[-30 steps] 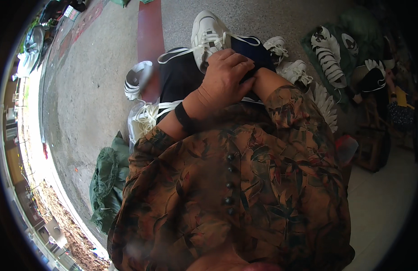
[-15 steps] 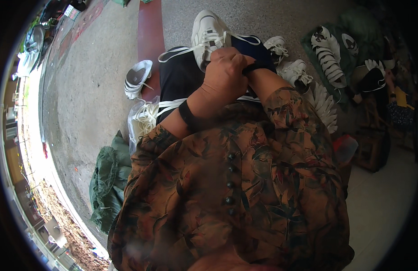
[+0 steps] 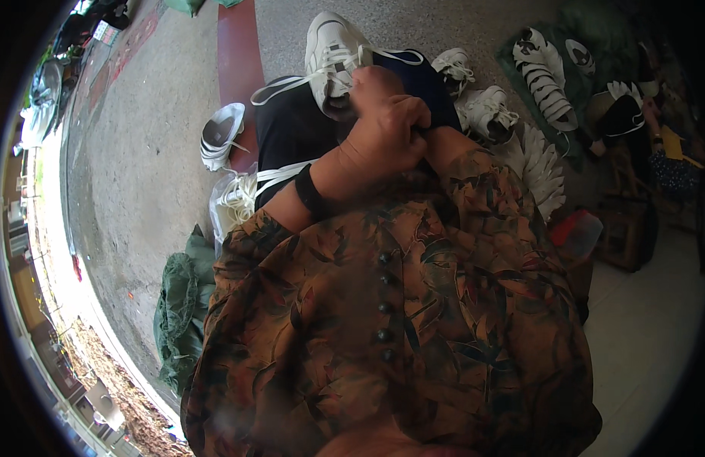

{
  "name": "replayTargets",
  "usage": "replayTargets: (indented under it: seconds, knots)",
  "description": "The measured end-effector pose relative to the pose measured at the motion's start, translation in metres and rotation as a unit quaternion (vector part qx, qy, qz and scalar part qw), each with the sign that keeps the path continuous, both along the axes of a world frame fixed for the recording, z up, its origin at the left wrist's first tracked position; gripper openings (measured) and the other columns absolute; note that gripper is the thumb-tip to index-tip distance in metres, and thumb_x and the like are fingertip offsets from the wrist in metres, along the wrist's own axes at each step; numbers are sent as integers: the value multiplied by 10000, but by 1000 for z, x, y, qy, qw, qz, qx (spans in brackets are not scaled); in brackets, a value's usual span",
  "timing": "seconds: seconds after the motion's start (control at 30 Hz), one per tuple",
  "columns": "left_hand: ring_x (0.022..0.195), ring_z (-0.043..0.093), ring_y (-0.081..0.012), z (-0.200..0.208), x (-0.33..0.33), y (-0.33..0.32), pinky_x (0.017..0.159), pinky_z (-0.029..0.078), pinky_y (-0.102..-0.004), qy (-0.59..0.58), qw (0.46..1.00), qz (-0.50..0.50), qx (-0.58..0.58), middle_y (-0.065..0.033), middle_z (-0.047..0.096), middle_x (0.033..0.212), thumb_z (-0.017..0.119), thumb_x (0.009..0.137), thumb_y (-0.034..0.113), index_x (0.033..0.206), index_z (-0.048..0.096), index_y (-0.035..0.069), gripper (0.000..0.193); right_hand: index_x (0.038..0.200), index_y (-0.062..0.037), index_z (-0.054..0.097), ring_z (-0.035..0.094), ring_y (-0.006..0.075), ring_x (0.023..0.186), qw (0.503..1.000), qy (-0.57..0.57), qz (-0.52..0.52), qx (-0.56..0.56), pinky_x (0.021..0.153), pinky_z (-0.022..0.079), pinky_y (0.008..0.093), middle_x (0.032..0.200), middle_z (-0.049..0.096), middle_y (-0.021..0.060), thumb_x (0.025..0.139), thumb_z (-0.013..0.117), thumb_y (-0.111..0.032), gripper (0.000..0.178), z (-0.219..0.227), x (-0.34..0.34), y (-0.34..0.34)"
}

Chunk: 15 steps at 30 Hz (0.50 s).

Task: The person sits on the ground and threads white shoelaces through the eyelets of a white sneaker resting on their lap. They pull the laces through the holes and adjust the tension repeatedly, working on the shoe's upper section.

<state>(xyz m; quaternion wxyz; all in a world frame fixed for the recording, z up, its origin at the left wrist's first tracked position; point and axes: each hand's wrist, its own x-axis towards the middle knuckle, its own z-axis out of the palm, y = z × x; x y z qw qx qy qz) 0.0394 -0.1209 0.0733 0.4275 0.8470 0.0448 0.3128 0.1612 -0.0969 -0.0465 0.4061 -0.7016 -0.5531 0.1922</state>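
My left hand (image 3: pixel 398 129), with a black wristband (image 3: pixel 310 190) on its wrist, crosses over my right wrist with its fingers curled closed. What it grips there is hidden. Beyond it my right hand (image 3: pixel 377 85) is blurred at the heel end of a white sneaker (image 3: pixel 337 57), and its fingers cannot be made out. The sneaker lies at my dark-clad knees, toe pointing away. Its white laces are partly threaded, with loose loops spreading left and right. A bundle of white laces (image 3: pixel 236 196) hangs beside my left thigh, some strands across the leg.
On the left floor stands a white shoe (image 3: pixel 221 137), with green sacking (image 3: pixel 179 308) nearer. White sneakers (image 3: pixel 489 114) and stacked white shoe pieces (image 3: pixel 537 167) sit at the right. Farther right, more shoe parts (image 3: pixel 546 80) lie on green cloth, near another person's arm (image 3: pixel 648 114).
My left hand has shifted toward my right forearm, now covering the black band seen on the right wrist. More of my right hand shows, and the view has swung slightly.
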Motion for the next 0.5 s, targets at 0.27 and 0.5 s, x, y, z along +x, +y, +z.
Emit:
replayTargets:
  seconds: [0.27,0.5]
  knots:
    - [666,582,-147,8,-11,26,645,463,-259,30,996,86,-1,-54,610,750,535,678,-38,776,581,33,130,895,-44,568,550,166,914,919,336,166,122,777,444,301,1005,572,63,844,495,-96,103,10,4,2]
    - [753,608,-145,-6,-23,39,705,489,-264,78,988,4,-131,-113,623,829,519,721,-37,977,582,-22,264,793,10,525,538,204,672,658,736,-129,95,551,461,271,734,535,125,813,628,-61,127,70,50,14]
